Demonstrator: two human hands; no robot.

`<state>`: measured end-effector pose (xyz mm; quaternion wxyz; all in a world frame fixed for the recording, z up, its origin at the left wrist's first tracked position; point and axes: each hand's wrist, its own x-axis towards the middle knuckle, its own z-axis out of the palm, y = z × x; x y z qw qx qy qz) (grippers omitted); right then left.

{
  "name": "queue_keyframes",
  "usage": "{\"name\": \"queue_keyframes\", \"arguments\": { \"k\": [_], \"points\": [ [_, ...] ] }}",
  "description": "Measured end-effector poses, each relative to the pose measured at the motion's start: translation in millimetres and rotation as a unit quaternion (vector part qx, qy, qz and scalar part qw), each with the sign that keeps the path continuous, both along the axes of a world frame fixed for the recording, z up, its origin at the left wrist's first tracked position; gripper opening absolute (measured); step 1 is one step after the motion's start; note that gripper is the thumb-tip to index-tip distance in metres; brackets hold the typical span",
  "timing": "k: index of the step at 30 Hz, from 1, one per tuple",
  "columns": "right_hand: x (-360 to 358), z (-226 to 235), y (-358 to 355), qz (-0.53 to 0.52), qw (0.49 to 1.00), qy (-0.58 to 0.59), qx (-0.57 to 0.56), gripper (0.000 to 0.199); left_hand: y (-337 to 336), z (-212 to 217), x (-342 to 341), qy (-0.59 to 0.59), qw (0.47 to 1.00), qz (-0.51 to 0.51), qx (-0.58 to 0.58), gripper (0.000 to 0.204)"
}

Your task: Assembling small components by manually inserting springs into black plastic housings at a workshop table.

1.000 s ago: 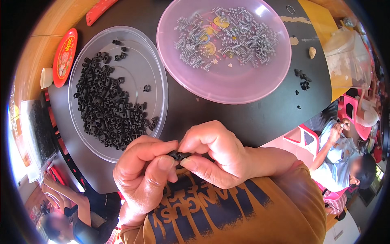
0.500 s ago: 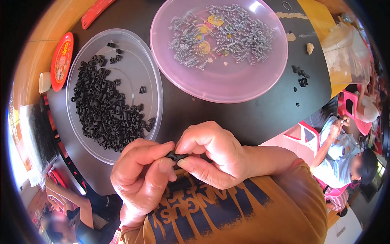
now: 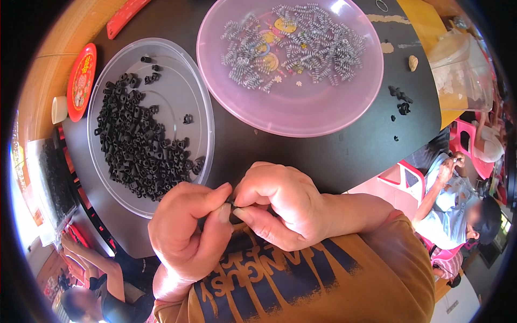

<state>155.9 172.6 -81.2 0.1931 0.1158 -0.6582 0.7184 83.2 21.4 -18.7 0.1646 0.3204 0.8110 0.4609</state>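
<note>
My left hand [image 3: 189, 229] and my right hand [image 3: 283, 207] meet fingertip to fingertip at the near table edge. Pinched between both thumbs and forefingers is a small black plastic part [image 3: 231, 203], mostly covered by the fingers; its exact shape cannot be made out. Just beyond my left hand lies a clear round tray [image 3: 186, 140] with a heap of small black plastic pieces [image 3: 134, 140], several of them hollow like short caps. Farther off, a pink translucent plate [image 3: 301, 116] bears many small metal springs [image 3: 323, 48].
On the dark table [image 3: 350, 156], a few black bits [image 3: 399, 99] and a pale stone-like lump [image 3: 413, 63] lie at the right. A red oval dish [image 3: 82, 81] and a white cup [image 3: 59, 109] stand far left. Other people sit at right [image 3: 452, 199] and lower left [image 3: 102, 290].
My fingertips have drawn closer together around the black part, so less of it shows. The left hand has turned slightly. Tray and plate look the same.
</note>
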Motion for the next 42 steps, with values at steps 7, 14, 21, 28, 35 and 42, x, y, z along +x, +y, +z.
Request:
{"name": "queue_keyframes", "arguments": {
  "k": [7, 14, 21, 28, 35, 42],
  "points": [
    [2.9, -2.0, 0.9, 0.032, 0.999, -0.016, -0.013, 0.027, -3.5, -5.4, 7.8, 0.15, 0.987, -0.055, 0.008, 0.029],
    [3.8, 1.1, 1.8, 0.042, 0.999, -0.015, -0.03, 0.027, -3.8, -9.2, 4.6, 0.245, 0.965, -0.089, 0.023, 0.035],
    [0.8, 1.3, 0.7, 0.059, 0.998, -0.015, -0.031, 0.03, -1.4, 0.8, -7.3, 0.077, 0.993, -0.059, 0.066, 0.021],
    [1.2, -0.6, -1.8, 0.059, 0.998, -0.009, -0.016, 0.034, -7.6, 6.0, -4.6, -0.135, 0.99, 0.021, 0.024, 0.013],
    [3.0, -6.0, -2.4, 0.045, 0.999, 0.006, 0.014, 0.034, -3.2, -1.9, -4.3, 0.111, 0.99, -0.086, 0.002, 0.021],
    [1.2, -3.5, -0.9, 0.063, 0.998, 0.013, 0.009, 0.034, -3.7, -1.6, 2.8, 0.161, 0.982, -0.097, 0.018, 0.036]
  ]
}}
